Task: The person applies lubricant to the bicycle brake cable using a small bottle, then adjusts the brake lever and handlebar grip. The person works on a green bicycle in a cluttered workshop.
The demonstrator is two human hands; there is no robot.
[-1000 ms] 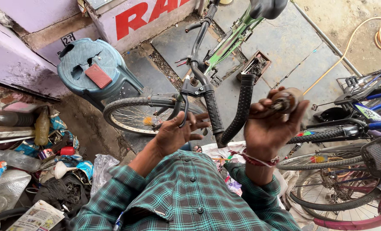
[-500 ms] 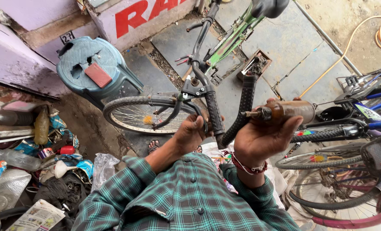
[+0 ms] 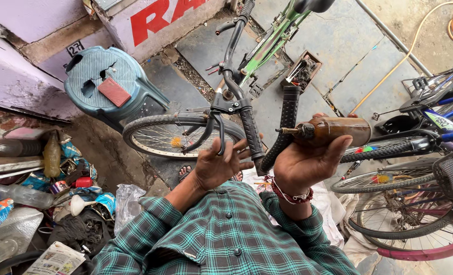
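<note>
My right hand (image 3: 308, 163) grips a brown, grimy oil bottle (image 3: 333, 131), held sideways with its thin metal spout pointing left toward the right handlebar grip (image 3: 287, 114). My left hand (image 3: 219, 165) is open, fingers spread, just below the brake lever (image 3: 214, 130) and beside the left black rubber grip (image 3: 252, 133). Both grips belong to the green-framed bicycle (image 3: 267, 40) in front of me, whose front wheel (image 3: 170, 135) lies across the ground.
A teal plastic stool (image 3: 109, 86) with a red block on it stands at the left by a purple wall. Bottles, rags and papers (image 3: 43, 188) litter the lower left. More bicycles (image 3: 420, 153) crowd the right. A wooden tool box (image 3: 303, 71) sits on the stone floor.
My right hand has turned the bottle from end-on to sideways, spout toward the right grip. My left hand has come off the left grip area and opened below the brake lever.
</note>
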